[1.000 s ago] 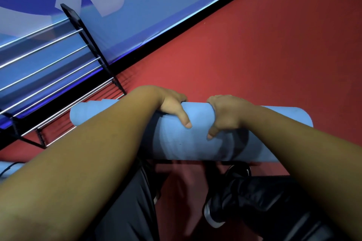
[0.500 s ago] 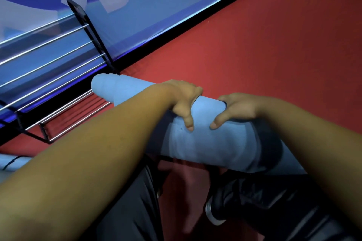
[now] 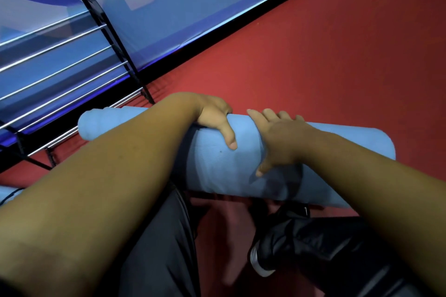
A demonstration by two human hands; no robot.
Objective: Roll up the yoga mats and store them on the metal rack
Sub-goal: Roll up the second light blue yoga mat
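Rolled blue yoga mat (image 3: 217,166) lying crosswise before the knees, long axis left to right, left end pointing at the metal rack (image 3: 60,55) near it; gripped by left hand (image 3: 214,116), fingers curled over the top, thumb on the near face; right hand (image 3: 277,135) laid flat, fingers spread; red floor (image 3: 313,55), blue banner wall (image 3: 181,7) beyond.

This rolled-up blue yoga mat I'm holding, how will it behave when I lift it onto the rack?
The rolled mat is a cylinder, so it will probably roll on the metal rack. It looks like foam, likely light for its bulk. Only the left hand grips it; the right hand rests flat, so the wrap may loosen.
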